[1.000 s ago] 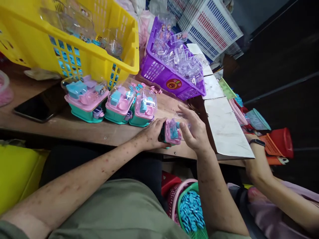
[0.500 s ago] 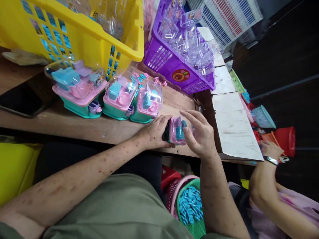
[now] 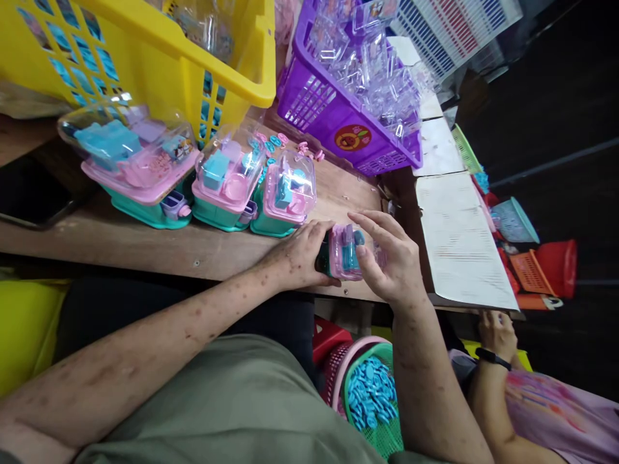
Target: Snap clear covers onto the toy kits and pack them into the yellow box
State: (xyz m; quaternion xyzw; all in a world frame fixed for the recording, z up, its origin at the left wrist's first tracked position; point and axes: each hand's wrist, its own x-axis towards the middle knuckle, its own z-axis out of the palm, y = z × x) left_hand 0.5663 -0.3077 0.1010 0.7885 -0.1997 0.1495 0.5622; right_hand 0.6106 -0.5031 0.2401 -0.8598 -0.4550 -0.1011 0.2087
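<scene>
Pink-and-teal toy case [image 3: 345,252] at the tabletop [image 3: 145,248] front edge, tipped, clear cover toward the right hand. Left to right: dark phone [image 3: 36,190] lying flat; yellow basket [image 3: 159,64] with clear and blue parts; in front of it, large toy set [image 3: 140,164], then middle toy set [image 3: 227,180], then small toy set [image 3: 285,196], all upright, clear-domed. Loose pink and blue pieces [image 3: 275,143] behind these. Left hand [image 3: 302,258] grasps the case by its base side. Purple basket [image 3: 338,122] beyond, full of clear covers. Right hand [image 3: 389,258] open, fingers curved around the cover side; contact unclear. White sheets [image 3: 459,238] right of it. Far right, a co-worker's hand [image 3: 498,335] with dark wristband.
</scene>
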